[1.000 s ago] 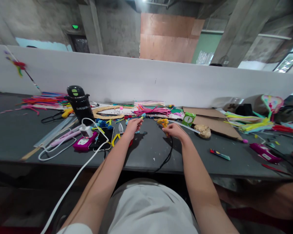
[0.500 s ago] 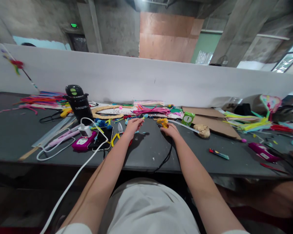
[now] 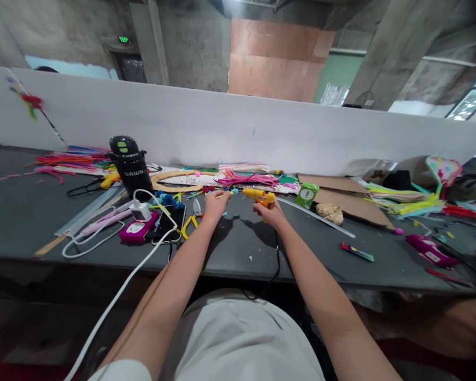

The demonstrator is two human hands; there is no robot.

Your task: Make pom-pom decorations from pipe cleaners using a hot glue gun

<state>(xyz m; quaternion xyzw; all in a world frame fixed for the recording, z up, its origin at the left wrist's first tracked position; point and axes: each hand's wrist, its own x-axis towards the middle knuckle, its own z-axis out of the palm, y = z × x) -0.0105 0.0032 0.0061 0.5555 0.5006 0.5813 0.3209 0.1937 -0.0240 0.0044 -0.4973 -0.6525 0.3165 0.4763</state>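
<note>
My right hand (image 3: 273,212) is wrapped round the handle of a yellow hot glue gun (image 3: 257,196), held above the table. Its nozzle points left, and a small orange light glows on its body. Pinched in my left hand (image 3: 216,205) is a thin, pale yellow-green piece with a light-blue tip (image 3: 234,191). A small gap separates the nozzle from this blue tip. The gun's black cord (image 3: 278,256) hangs down toward the table's front edge. Yellow-handled pliers (image 3: 189,226) lie just left of my left wrist.
On the left stand a black bottle (image 3: 131,172) and a magenta power socket (image 3: 133,233) with a white charger (image 3: 140,211). Bundles of pink pipe cleaners (image 3: 248,179) lie at the back. Rightward are a green box (image 3: 307,195), a stone-like lump (image 3: 330,213), cardboard (image 3: 357,210) and a utility knife (image 3: 357,252).
My right hand has raised the glue gun and turned it so the nozzle faces my left hand. A clear strip beside the gun shows at fuller length. The camera view has shifted slightly.
</note>
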